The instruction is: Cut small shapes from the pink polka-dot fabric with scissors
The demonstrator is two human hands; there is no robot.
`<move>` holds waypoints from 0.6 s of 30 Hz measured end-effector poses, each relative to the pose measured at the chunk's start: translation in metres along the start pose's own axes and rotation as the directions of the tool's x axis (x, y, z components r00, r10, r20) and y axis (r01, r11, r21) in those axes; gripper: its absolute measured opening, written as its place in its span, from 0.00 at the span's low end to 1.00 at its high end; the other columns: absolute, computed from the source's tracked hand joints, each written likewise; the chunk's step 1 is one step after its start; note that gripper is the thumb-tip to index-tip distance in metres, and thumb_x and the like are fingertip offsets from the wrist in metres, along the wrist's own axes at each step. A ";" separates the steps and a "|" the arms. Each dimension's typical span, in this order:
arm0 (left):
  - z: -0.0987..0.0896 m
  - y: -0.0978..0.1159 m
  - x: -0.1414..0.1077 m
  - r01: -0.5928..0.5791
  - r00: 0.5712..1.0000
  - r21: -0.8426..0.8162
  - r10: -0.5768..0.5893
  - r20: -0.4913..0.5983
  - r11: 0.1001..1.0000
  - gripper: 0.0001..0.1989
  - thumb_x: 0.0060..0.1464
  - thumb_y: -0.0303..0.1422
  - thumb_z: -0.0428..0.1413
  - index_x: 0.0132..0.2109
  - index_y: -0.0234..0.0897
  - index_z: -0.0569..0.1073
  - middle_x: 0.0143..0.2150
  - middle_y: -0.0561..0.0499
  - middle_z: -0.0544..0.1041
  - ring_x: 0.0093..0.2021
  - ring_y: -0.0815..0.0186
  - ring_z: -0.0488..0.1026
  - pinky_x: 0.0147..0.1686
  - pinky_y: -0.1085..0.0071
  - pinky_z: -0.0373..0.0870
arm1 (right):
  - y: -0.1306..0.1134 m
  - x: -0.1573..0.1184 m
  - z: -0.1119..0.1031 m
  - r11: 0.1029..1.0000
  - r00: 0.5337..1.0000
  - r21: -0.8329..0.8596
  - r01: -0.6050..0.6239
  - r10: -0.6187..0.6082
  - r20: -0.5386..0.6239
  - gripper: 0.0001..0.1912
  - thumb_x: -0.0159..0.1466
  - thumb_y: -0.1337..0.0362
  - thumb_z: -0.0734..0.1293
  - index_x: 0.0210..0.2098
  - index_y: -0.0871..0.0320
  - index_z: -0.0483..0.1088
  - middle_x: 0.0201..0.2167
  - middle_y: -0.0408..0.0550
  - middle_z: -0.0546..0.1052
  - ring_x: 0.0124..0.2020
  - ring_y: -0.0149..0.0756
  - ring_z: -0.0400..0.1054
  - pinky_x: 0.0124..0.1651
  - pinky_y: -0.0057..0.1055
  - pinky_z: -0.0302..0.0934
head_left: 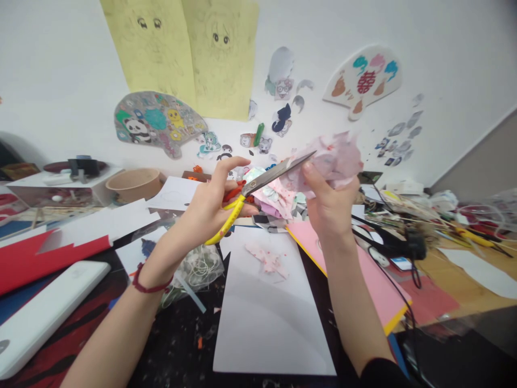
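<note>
My left hand (208,202) holds a pair of scissors (262,180) with yellow handles, its index finger raised off them. The blades point up and right, close together, with their tip in front of a crumpled pale pink cloth (339,153) with red specks. My right hand (333,207) pinches that cloth from below, thumb toward me. Whether the blades touch the cloth I cannot tell. Beneath both hands lies a white sheet of paper (272,323), with small pink scraps (269,261) on its upper part. Behind the scissors is a heap of coloured cloth pieces (278,196).
A white oblong device (52,318) and red card (44,258) lie at left, near a tan bowl (135,184). Pink card (375,280) and a black cable (396,293) are at right. Stickers, drawings and a painted fan (159,121) cover the wall.
</note>
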State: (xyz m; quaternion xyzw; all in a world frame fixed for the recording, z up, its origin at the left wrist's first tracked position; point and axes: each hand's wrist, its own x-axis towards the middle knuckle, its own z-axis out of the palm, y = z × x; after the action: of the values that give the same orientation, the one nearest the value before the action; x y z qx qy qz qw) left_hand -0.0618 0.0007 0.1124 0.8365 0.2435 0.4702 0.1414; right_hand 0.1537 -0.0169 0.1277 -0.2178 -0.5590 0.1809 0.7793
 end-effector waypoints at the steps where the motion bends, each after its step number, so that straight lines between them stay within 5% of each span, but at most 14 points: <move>1: 0.000 0.000 0.000 -0.001 1.000 0.000 0.001 0.003 1.000 0.36 0.56 0.44 0.65 0.64 0.41 0.58 0.24 0.63 0.65 0.25 0.70 0.66 0.30 0.74 0.62 | 0.000 0.000 0.000 1.000 1.000 0.010 0.007 -0.007 0.001 0.16 0.59 0.65 0.75 0.46 0.44 0.77 0.37 0.35 0.80 0.44 0.30 0.77 0.55 0.37 0.73; 12: 0.000 -0.002 -0.001 0.009 1.000 -0.025 -0.009 0.005 1.000 0.37 0.54 0.41 0.67 0.64 0.42 0.57 0.23 0.64 0.60 0.25 0.70 0.64 0.28 0.73 0.60 | -0.002 -0.001 -0.003 1.000 1.000 -0.030 -0.001 0.001 0.012 0.15 0.59 0.63 0.75 0.46 0.44 0.76 0.39 0.35 0.80 0.47 0.33 0.76 0.59 0.43 0.72; 18: 0.000 -0.008 -0.002 0.051 0.997 -0.007 -0.050 0.058 0.999 0.42 0.54 0.42 0.64 0.67 0.43 0.51 0.37 0.55 0.72 0.34 0.66 0.70 0.37 0.67 0.68 | -0.007 -0.001 -0.002 1.000 1.000 0.005 0.005 -0.005 0.007 0.10 0.59 0.64 0.76 0.42 0.48 0.79 0.38 0.37 0.82 0.42 0.32 0.78 0.55 0.39 0.74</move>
State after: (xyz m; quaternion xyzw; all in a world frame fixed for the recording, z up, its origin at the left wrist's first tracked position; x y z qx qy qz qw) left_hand -0.0652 0.0064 0.1067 0.8428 0.2583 0.4430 0.1637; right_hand 0.1553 -0.0234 0.1307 -0.2140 -0.5619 0.1810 0.7783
